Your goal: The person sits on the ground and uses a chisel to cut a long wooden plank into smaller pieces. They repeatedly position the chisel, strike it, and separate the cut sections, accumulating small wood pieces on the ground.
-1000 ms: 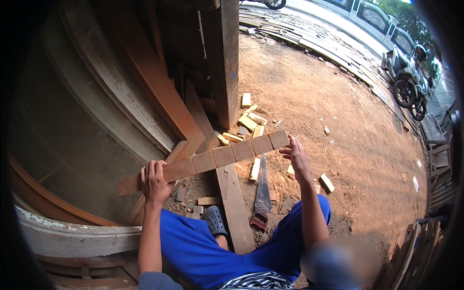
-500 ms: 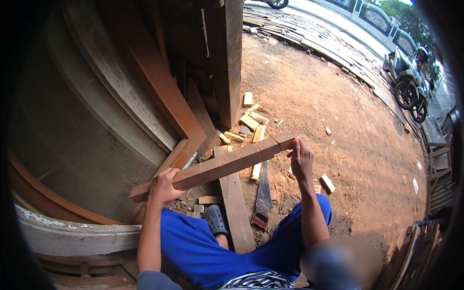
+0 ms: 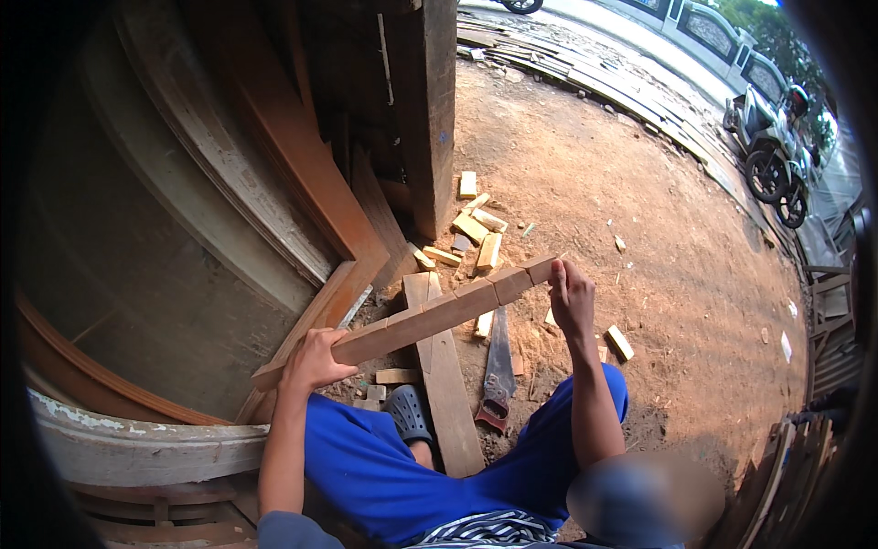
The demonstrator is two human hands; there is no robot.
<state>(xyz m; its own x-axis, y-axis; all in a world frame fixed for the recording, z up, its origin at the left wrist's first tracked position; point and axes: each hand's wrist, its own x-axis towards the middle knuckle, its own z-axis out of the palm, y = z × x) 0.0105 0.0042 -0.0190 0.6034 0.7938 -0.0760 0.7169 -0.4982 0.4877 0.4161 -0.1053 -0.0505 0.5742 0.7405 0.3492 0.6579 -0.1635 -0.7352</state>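
A long wooden bar [image 3: 421, 316] with several crosswise lines along it is held slantwise above my lap, its right end higher in view. My left hand [image 3: 315, 359] is closed round the bar near its left end. At the far right end, my right hand [image 3: 572, 291] pinches the tip between thumb and fingers. Beneath the bar lies a wooden plank [image 3: 445, 393] on the ground between my legs. A handsaw [image 3: 497, 375] with a reddish handle rests beside the plank, its blade partly hidden under the bar.
Cut wood blocks [image 3: 471, 228] are scattered beyond the bar, and another block [image 3: 620, 343] lies right of my knee. A thick wooden post [image 3: 437, 119] rises ahead. Wooden frames [image 3: 311, 192] lean at the left. A motorbike [image 3: 773, 160] stands far right, near stacked boards [image 3: 777, 476].
The bar has turned slightly about its length, showing less of its top face and more of its side. Both hands keep hold of it, almost in place.
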